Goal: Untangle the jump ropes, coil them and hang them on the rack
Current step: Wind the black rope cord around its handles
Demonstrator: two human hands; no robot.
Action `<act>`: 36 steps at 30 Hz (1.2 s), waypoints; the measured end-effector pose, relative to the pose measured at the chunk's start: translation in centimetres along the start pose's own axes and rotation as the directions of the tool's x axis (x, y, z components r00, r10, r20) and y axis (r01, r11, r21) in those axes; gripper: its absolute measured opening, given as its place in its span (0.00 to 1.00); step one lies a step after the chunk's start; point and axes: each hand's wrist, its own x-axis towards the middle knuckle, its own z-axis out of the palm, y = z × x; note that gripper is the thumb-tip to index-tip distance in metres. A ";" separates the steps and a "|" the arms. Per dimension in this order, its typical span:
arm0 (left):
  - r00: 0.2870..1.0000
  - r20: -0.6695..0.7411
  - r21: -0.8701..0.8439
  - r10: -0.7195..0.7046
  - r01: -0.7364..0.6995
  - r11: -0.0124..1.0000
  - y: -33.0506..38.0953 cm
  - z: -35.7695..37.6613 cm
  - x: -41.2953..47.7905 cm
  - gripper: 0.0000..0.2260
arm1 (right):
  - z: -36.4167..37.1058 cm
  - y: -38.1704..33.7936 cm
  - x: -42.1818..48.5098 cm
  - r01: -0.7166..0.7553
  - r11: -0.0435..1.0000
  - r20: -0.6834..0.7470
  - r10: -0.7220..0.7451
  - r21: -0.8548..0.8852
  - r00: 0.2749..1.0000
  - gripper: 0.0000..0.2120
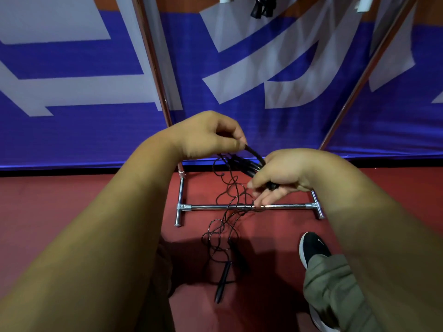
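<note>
My left hand (pixel 211 135) pinches one end of a black jump-rope handle (pixel 255 155) between thumb and fingers. My right hand (pixel 278 176) grips several black handles bunched together just below and to the right of it. Thin black cords (pixel 230 188) hang from both hands in a tangle, cross the rack's low crossbar (pixel 215 207) and trail onto the red floor. Two more black handles (pixel 221 281) lie on the floor near my feet. The chrome rack's uprights (pixel 153 61) rise on either side. Black handles (pixel 262 7) hang at the top of the rack.
A blue and white banner (pixel 72 130) hangs right behind the rack. My right foot in a black shoe (pixel 311 248) stands on the red floor beside the rack's base. White hooks or pegs (pixel 364 3) show at the top edge.
</note>
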 end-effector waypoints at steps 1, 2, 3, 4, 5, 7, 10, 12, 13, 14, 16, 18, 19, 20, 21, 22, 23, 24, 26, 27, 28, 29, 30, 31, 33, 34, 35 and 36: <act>1.000 0.002 -0.018 -0.004 0.004 1.000 -0.1 0.0 0.0 0.04 | -0.2 -0.1 0.1 -0.005 1.000 -0.033 0.006 0.019 0.999 0.11; 1.000 0.010 -0.023 -0.012 0.012 1.000 -0.1 0.0 0.0 0.06 | -0.4 -0.2 0.1 -0.006 0.999 -0.063 0.008 0.032 0.998 0.11; 0.999 0.026 -0.017 -0.026 0.027 1.000 -0.2 0.1 0.0 0.07 | -0.6 -0.4 0.2 -0.001 0.999 -0.089 0.005 0.040 0.996 0.11; 0.997 0.056 -0.012 -0.048 0.048 0.999 -0.2 0.1 -0.1 0.07 | -0.8 -0.5 0.3 0.012 0.999 -0.111 -0.008 0.041 0.994 0.11; 0.992 0.099 -0.022 -0.081 0.084 0.996 -0.2 0.2 -0.1 0.07 | -0.9 -0.7 0.4 0.031 0.999 -0.129 -0.027 0.027 0.991 0.10; 0.961 0.219 -0.086 -0.166 0.189 0.978 -0.5 0.6 -0.1 0.07 | -1.0 -0.8 0.4 0.063 0.997 -0.149 -0.071 -0.053 0.986 0.08; 0.889 0.378 -0.100 -0.259 0.317 0.943 -0.7 1.2 -0.2 0.08 | -0.6 -0.6 0.8 0.081 0.977 -0.163 -0.114 -0.198 0.980 0.08; 0.863 0.404 -0.054 -0.304 0.354 0.934 -0.7 1.5 -0.1 0.09 | -0.3 -0.5 1.3 0.078 0.957 -0.185 -0.133 -0.278 0.974 0.07; 0.863 0.382 -0.032 -0.330 0.369 0.929 -0.6 1.6 0.1 0.07 | -0.3 -0.5 1.5 0.078 0.941 -0.201 -0.151 -0.329 0.968 0.07; 0.872 0.335 -0.007 -0.357 0.381 0.924 -0.5 1.7 0.2 0.06 | -0.3 -0.5 1.6 0.073 0.927 -0.210 -0.160 -0.368 0.965 0.07; 0.897 0.195 0.062 -0.396 0.392 0.918 -0.3 1.8 0.3 0.03 | -0.1 -0.5 1.8 0.047 0.920 -0.219 -0.142 -0.389 0.965 0.07; 0.918 0.083 0.129 -0.388 0.376 0.918 0.1 2.1 0.5 0.03 | 0.2 -0.3 1.9 0.012 0.904 -0.213 -0.114 -0.427 0.970 0.08; 0.924 0.052 0.176 -0.379 0.365 0.914 0.3 2.4 0.6 0.04 | 0.4 -0.3 2.0 0.001 0.893 -0.213 -0.109 -0.451 0.971 0.09; 0.931 0.024 0.256 -0.365 0.347 0.902 0.4 2.8 0.9 0.05 | 0.6 -0.3 2.0 -0.001 0.889 -0.206 -0.104 -0.457 0.973 0.09; 0.939 -0.010 0.366 -0.344 0.324 0.872 0.5 3.2 1.2 0.06 | 0.7 -0.3 2.0 -0.005 0.889 -0.204 -0.099 -0.458 0.974 0.09; 0.948 -0.048 0.476 -0.314 0.298 0.827 0.5 3.6 1.5 0.06 | 0.8 -0.4 1.9 -0.007 0.887 -0.205 -0.099 -0.461 0.974 0.09; 0.957 -0.089 0.547 -0.276 0.279 0.790 0.4 4.1 1.8 0.06 | 0.8 -0.6 1.8 -0.016 0.878 -0.213 -0.097 -0.478 0.972 0.09; 0.961 -0.124 0.567 -0.247 0.273 0.777 0.4 4.4 2.1 0.05 | 0.9 -0.8 1.6 -0.027 0.871 -0.220 -0.094 -0.491 0.971 0.09; 0.966 -0.170 0.538 -0.193 0.255 0.803 0.4 4.9 2.3 0.03 | 0.8 -1.0 1.3 -0.053 0.844 -0.241 -0.092 -0.534 0.966 0.10; 0.970 -0.180 0.505 -0.163 0.233 0.831 0.4 5.0 2.3 0.03 | 0.8 -1.0 1.4 -0.065 0.829 -0.249 -0.091 -0.556 0.964 0.11; 0.976 -0.166 0.466 -0.140 0.203 0.861 0.4 5.1 2.3 0.04 | 0.8 -1.0 1.4 -0.078 0.818 -0.256 -0.087 -0.570 0.963 0.11; 0.983 -0.130 0.427 -0.129 0.172 0.888 0.5 5.2 2.3 0.06 | 0.6 -0.9 1.6 -0.092 0.815 -0.266 -0.078 -0.572 0.961 0.11; 0.989 -0.083 0.384 -0.125 0.147 0.911 0.5 5.1 2.2 0.07 | 0.6 -0.7 1.6 -0.112 0.822 -0.271 -0.053 -0.559 0.961 0.11; 0.991 -0.036 0.341 -0.128 0.133 0.931 0.5 5.1 2.1 0.08 | 0.4 -0.6 1.6 -0.131 0.834 -0.268 -0.021 -0.537 0.963 0.12; 0.993 -0.002 0.265 -0.119 0.115 0.957 0.3 5.0 1.9 0.06 | 0.1 -0.4 1.8 -0.133 0.868 -0.263 0.002 -0.478 0.965 0.12; 0.994 -0.021 0.225 -0.104 0.106 0.969 0.2 5.0 1.9 0.06 | -0.1 -0.4 1.9 -0.114 0.885 -0.269 -0.012 -0.450 0.963 0.11; 0.995 -0.050 0.182 -0.092 0.100 0.978 0.1 4.9 1.8 0.05 | -0.2 -0.4 2.0 -0.098 0.901 -0.274 -0.024 -0.423 0.961 0.11; 0.993 -0.076 0.143 -0.089 0.100 0.985 0.0 4.8 1.8 0.05 | -0.2 -0.4 2.0 -0.089 0.914 -0.272 -0.024 -0.397 0.962 0.11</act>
